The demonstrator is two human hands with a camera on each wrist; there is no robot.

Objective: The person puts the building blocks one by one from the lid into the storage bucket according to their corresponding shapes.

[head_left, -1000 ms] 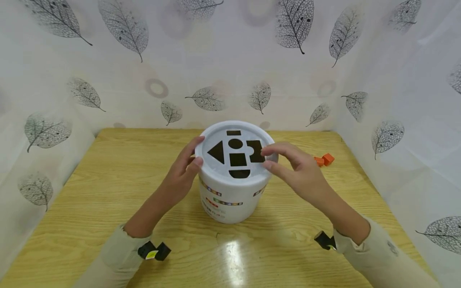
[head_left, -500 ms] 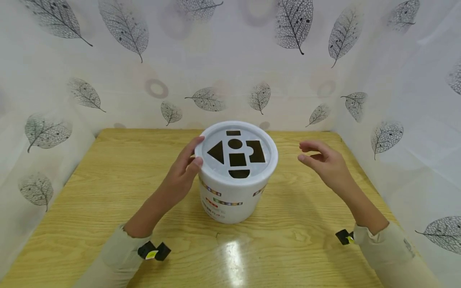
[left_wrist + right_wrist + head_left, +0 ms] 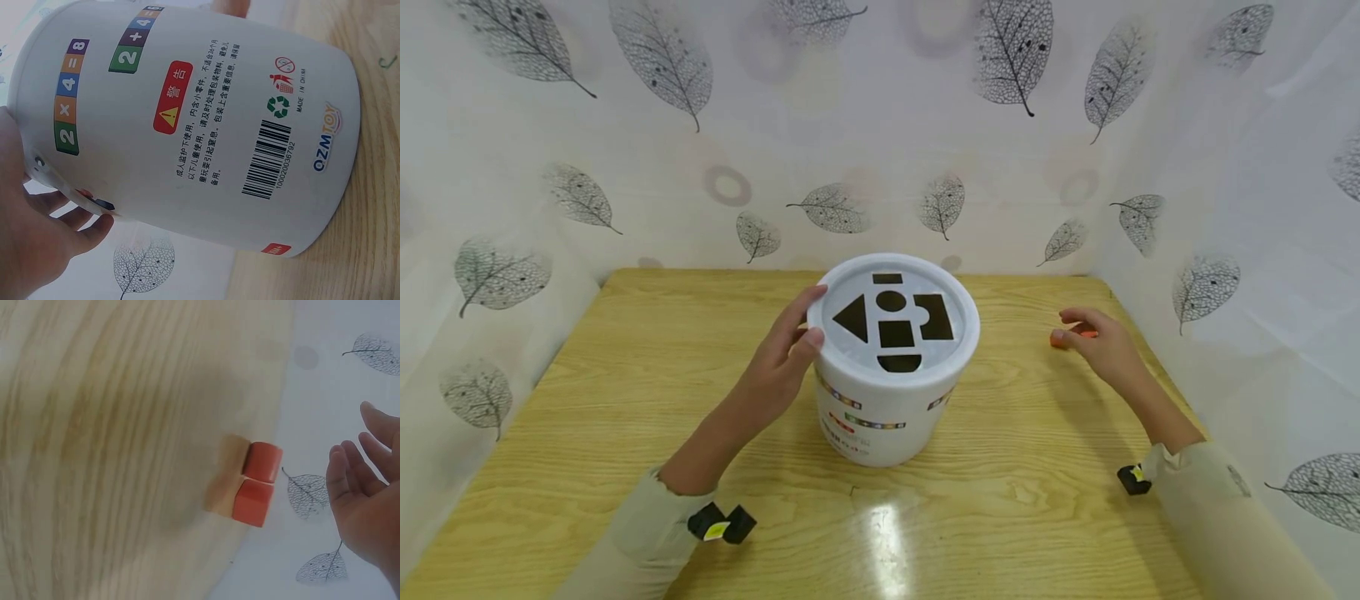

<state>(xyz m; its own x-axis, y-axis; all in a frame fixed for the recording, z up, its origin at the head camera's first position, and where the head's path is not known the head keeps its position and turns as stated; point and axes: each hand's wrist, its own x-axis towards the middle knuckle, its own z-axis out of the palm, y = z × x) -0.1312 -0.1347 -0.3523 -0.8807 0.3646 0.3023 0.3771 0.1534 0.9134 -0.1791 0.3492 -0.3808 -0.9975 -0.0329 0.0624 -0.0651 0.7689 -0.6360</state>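
A white bucket (image 3: pixel 880 429) stands upright on the wooden table, under a white lid (image 3: pixel 853 357) with several shaped holes. My left hand (image 3: pixel 778 362) grips its upper left side, with the thumb at the lid's rim. In the left wrist view, fingers curl by the bucket's edge, and printed sums and a barcode show on the wall. My right hand (image 3: pixel 1105 346) hovers over the orange blocks at the right, partly hiding them. The right wrist view shows two blocks, one with a rounded top (image 3: pixel 263 462) and one angular (image 3: pixel 253 503), side by side; the hand's fingers are apart from them.
The wooden table (image 3: pixel 647 400) extends around the bucket. White cloth with leaf prints (image 3: pixel 880 125) hangs behind and along both sides. A small black device (image 3: pixel 722 523) is worn at the left wrist, and another (image 3: pixel 1135 478) at the right.
My right hand has left the lid's right edge and moved right to above the orange blocks, lowering a little. The left hand and the bucket have stayed in place.
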